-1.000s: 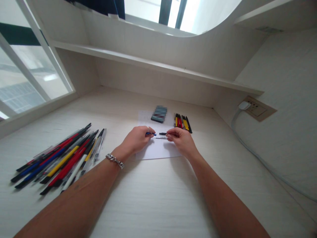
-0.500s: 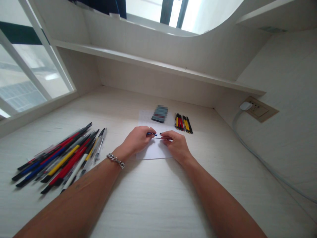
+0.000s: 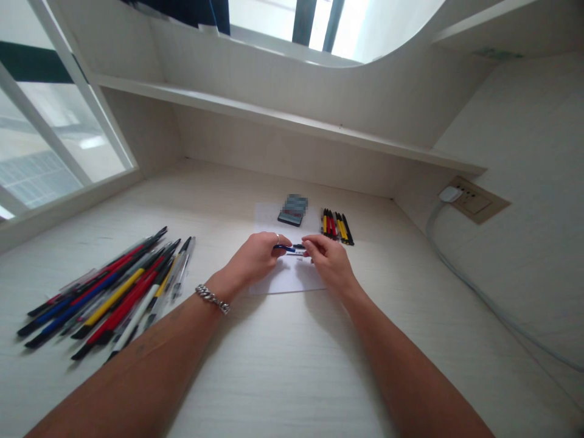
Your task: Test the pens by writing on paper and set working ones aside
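Over a sheet of white paper (image 3: 292, 283), my left hand (image 3: 255, 258) is closed on a blue pen barrel (image 3: 285, 248) that points to the right. Facing it, my right hand (image 3: 329, 260) pinches a small black pen piece (image 3: 298, 246), its tip close to the barrel's end; I cannot tell whether the two touch. A thin pen refill (image 3: 295, 254) lies between the hands just below these parts, its right end at my right fingers. The fingers partly hide all of these pieces.
A pile of mixed pens (image 3: 114, 286) lies to the left. Behind the right hand is a row of several pens (image 3: 336, 227), beside a phone (image 3: 292, 210) at the paper's top. A cable (image 3: 449, 264) runs from a wall socket (image 3: 481, 199) on the right.
My right hand has shifted slightly right, and more of the black pen piece shows in its fingertips. More of the blue barrel now sticks out of my left hand.
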A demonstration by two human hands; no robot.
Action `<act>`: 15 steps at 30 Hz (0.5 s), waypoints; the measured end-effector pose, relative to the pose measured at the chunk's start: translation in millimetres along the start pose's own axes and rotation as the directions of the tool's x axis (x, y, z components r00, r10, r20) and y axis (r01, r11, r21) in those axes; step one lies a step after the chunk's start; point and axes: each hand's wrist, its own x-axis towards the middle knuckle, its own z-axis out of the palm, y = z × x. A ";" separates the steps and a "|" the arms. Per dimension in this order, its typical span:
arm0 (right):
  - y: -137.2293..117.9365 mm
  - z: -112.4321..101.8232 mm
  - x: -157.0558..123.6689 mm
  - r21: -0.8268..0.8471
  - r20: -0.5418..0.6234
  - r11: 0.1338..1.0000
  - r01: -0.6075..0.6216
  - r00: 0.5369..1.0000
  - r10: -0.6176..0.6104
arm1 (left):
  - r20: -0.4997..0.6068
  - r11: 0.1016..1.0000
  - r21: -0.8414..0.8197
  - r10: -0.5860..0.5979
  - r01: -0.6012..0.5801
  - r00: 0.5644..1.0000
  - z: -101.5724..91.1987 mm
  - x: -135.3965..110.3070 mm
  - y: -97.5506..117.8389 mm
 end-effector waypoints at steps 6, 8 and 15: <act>-8.3 2.7 -3.2 0.012 0.147 1.000 -0.024 0.989 0.022 | -0.016 0.997 -0.066 0.045 -0.046 0.999 -2.2 -1.6 7.1; -5.5 1.7 -2.4 0.016 0.130 0.999 -0.029 0.991 0.027 | -0.020 0.997 -0.063 0.034 -0.035 0.999 -3.6 -1.6 8.3; 3.3 -7.0 2.7 0.032 0.078 0.998 -0.061 0.995 0.059 | -0.011 0.998 -0.061 -0.010 0.009 1.000 -6.6 -0.5 5.3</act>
